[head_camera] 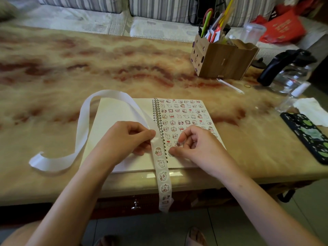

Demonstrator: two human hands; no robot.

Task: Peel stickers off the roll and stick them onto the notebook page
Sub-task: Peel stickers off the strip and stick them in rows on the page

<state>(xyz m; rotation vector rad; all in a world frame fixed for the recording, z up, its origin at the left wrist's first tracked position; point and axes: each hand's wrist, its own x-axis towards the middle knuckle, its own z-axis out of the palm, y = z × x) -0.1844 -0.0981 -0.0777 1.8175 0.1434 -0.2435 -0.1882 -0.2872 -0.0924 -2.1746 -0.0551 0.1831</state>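
An open spiral notebook lies at the table's near edge. Its right page carries rows of several small cartoon stickers. A white sticker strip hangs over the table edge with round stickers on it; its peeled, bare backing loops up and left over the blank left page. My left hand pinches the strip beside the spiral binding. My right hand rests on the lower part of the right page, with thumb and fingertips pressed down over a sticker there; the sticker itself is mostly hidden.
A wooden organiser with pens and scissors stands at the back right. A glass kettle with a black handle, a crumpled tissue and a phone in a dotted black case sit along the right. A pen lies near the organiser.
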